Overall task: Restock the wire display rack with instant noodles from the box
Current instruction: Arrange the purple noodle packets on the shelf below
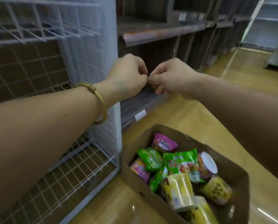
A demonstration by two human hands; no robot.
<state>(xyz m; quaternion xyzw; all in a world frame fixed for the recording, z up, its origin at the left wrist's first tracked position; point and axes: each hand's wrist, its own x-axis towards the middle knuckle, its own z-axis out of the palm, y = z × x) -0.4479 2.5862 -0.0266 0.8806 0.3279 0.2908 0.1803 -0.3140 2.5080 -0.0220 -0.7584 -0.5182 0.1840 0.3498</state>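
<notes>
A white wire display rack (80,167) fills the left side, its shelves bare. On the floor at the lower right stands an open cardboard box (164,131) with green noodle packets (180,160), pink packets (163,143) and yellow noodle cups (178,191). My left hand (128,75) and my right hand (170,76) are raised in front of me above the box, fingers curled, fingertips meeting. Nothing shows between the fingers. A gold bangle sits on my left wrist.
Dark brown store shelving (159,33) runs along the back, with a price tag strip. The tan floor (232,75) opens to the right. White shelving (272,21) stands at the far right.
</notes>
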